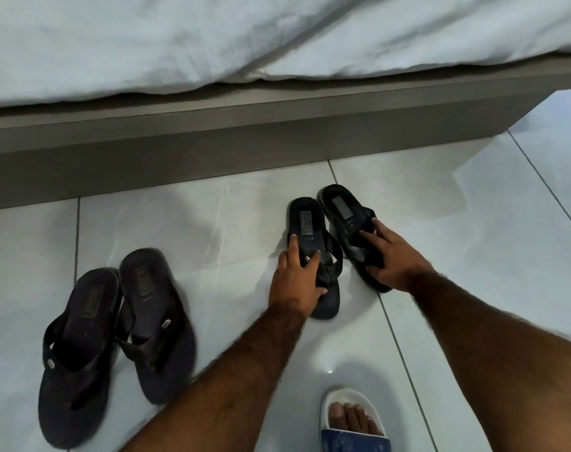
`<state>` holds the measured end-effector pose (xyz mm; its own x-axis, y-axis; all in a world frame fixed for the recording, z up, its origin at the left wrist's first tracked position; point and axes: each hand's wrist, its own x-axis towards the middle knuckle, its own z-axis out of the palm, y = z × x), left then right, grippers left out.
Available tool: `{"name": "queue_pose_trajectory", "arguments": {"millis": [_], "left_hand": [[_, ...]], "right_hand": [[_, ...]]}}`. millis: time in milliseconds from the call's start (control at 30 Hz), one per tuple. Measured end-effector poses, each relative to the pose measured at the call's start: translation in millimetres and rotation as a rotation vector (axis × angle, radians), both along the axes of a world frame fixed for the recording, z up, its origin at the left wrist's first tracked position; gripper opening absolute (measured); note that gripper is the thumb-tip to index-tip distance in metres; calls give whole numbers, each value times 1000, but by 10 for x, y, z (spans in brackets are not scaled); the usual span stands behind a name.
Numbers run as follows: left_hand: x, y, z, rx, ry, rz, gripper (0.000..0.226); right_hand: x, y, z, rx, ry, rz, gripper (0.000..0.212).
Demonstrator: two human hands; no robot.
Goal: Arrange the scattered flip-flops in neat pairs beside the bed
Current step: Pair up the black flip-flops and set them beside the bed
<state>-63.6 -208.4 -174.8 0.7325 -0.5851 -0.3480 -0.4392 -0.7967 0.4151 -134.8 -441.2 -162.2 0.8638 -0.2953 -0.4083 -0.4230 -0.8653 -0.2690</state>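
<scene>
Left hand [294,282]: down on the floor, grip wrapped over the left black flip-flop [312,256], fingers on its footbed, thumb at the strap side.
Right hand [393,256]: grip spread over the right black flip-flop [349,223], fingers across the strap, thumb at the near edge of the sole.
Black pair: side by side on the white tiled floor [473,239], close to the grey bed frame [212,141], heels toward the bed; the two soles touch or nearly touch, and the right one is angled a little.
Dark pair: over on the left, the outer flip-flop [72,353] and the inner flip-flop [157,321] lie together, edges overlapping, heels also toward the bed, untouched by either hand.
Bed: pale rumpled bedding [180,44] hangs over the frame's top edge.
Foot: bottom of the view, toes in a white slide sandal [352,415] with a blue strap, flat on the tile, apart from both pairs.
</scene>
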Motion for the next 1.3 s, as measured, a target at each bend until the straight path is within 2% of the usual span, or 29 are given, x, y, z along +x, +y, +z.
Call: {"name": "queue_pose_trajectory", "arguments": {"millis": [267,400,567,767,933,1067,1300], "left_hand": [[61,-392,-48,-6,35,48,84],[135,-692,-111,-20,21,1,84],[296,-1091,-181,46,-43,-112,101],[468,-1506,-201,88,-63,-125,114],[531,-1692,-210,85,-73,-102,117],[596,-1847,-192,107,-86,-97,120],[707,-2085,-168,156,-69,-100,120]], "right_hand": [[31,-115,-159,1,-20,-94,75],[31,-289,-184,0,3,-214,70],[73,-550,-257,5,-17,-364,68],[239,-801,-305,22,-21,-459,73],[404,-830,-285,133,-97,-564,82],[569,-940,-278,144,-113,-592,66],[615,-1105,-302,111,-68,-603,64]]}}
